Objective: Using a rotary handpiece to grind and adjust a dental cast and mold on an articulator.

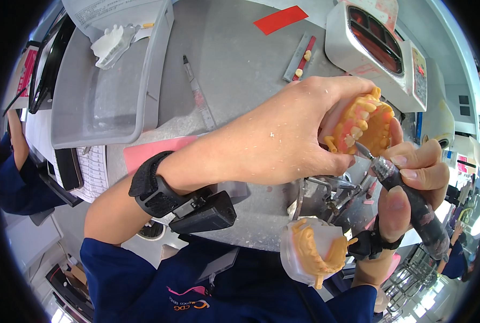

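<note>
My left hand (310,126) is closed around a yellow dental cast (382,129) with pink wax and pale teeth along its ridge. A dark rotary handpiece (412,196) lies in the grip of my right hand (420,172), its fingers wrapped round the barrel. The handpiece's metal bur (364,151) points at the lower edge of the teeth; whether it touches them I cannot tell. Below, a second yellow cast on a white plaster base (318,250) is close to my right wrist. A metal articulator frame (334,194) shows partly behind my hands.
A grey plastic bin (102,116) with a white piece (111,47) stands at the left. A marked pen-like tool (198,94), a red wax sheet (281,20) and a strip with loose teeth (303,58) lie on the bench. At the far right stands a white wax heater (339,46).
</note>
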Demonstrator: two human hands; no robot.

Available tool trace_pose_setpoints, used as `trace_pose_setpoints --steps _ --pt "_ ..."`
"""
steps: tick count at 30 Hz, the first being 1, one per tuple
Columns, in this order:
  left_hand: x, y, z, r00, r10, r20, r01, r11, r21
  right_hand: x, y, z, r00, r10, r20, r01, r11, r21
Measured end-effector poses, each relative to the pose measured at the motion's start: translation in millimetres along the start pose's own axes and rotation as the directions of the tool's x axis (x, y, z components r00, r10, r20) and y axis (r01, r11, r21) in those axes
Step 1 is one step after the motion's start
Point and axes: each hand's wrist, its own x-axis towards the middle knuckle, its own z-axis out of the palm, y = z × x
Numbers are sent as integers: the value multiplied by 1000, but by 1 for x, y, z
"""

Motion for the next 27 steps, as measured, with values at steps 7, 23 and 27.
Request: trace_pose_setpoints --steps 7,23,27 --pt "0 -1 0 1000 3 4 -3 999 -39 -5 -6 2 999 3 34 1 995 -103" --pt "-1 -1 0 1000 18 0 -18 999 -27 -5 -10 3 999 32 36 -28 993 -116" --pt "0 -1 1 1000 9 4 -8 999 -35 -3 -7 3 999 1 45 4 995 -101"
